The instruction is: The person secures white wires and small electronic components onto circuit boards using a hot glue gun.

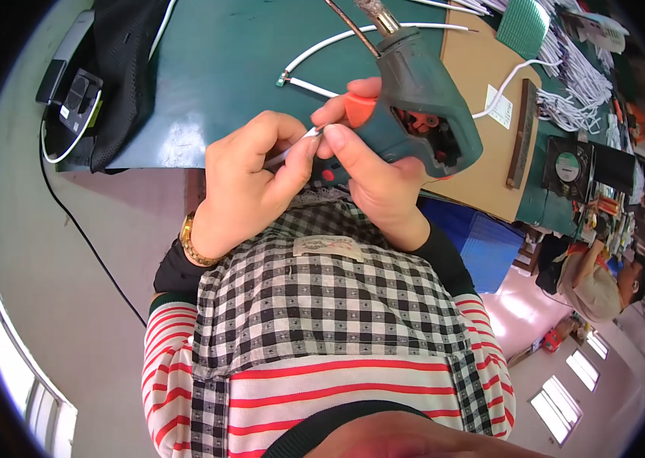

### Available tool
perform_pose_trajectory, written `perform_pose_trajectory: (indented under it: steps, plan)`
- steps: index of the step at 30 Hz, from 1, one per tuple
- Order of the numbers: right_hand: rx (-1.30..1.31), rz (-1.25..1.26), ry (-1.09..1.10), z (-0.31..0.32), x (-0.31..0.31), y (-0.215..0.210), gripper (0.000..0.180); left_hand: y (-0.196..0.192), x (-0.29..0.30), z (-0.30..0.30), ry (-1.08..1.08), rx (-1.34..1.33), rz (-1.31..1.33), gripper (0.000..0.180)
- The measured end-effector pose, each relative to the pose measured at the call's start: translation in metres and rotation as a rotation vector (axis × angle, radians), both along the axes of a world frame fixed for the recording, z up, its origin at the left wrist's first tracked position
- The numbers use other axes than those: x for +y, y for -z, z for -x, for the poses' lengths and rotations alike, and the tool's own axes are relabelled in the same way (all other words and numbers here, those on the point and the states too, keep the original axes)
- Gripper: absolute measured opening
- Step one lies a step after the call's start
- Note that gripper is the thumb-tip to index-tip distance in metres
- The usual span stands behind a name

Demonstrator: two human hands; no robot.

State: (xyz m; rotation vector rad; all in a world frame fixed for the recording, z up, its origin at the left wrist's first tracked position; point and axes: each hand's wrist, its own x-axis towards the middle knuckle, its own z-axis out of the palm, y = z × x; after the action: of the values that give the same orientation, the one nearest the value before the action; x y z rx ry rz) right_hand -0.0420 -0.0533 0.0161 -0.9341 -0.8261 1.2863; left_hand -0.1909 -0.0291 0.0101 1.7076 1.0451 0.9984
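My left hand [250,172] is closed, with thumb and forefinger pinching a white cable [277,159] near its end. Beside those fingertips, my right hand [376,168] is closed round the handle of a dark green soldering gun [433,88] with a red trigger [359,109]. My right thumb tip meets the cable end, where a small dark green bit shows; the fingers partly hide it. The gun's metal tip [380,17] points away from me, a thin metal tube beside it. Just beyond my hands, a tiny green circuit board [283,79] joins two white cable pieces on the table.
A brown board [483,149] lies right of the gun, bearing a dark bar [521,133]. Bundles of white cables [578,76] and a small black fan [567,166] lie farther right. Black cloth [128,76] covers the table's left end. Another person [593,282] sits at the right.
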Motion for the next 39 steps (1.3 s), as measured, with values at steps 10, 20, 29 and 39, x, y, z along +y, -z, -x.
perform_pose_trajectory:
  steps: [10, 20, 29, 39]
  plan:
    - [0.072, -0.035, -0.006, 0.002, 0.001, 0.001, 0.038, -0.004, 0.002, -0.002, 0.156, -0.369, 0.406, 0.009]
    - [0.19, 0.052, 0.012, -0.003, 0.0, 0.002, 0.036, 0.002, -0.003, -0.007, 0.159, -0.374, 0.259, 0.006]
    - [0.183, 0.136, -0.013, -0.001, 0.001, -0.001, 0.039, 0.004, 0.005, 0.004, 0.253, -0.402, 0.338, 0.006]
    - [0.126, 0.197, 0.029, 0.001, 0.009, 0.006, 0.038, 0.015, 0.024, 0.019, -0.131, 0.084, -0.249, 0.011]
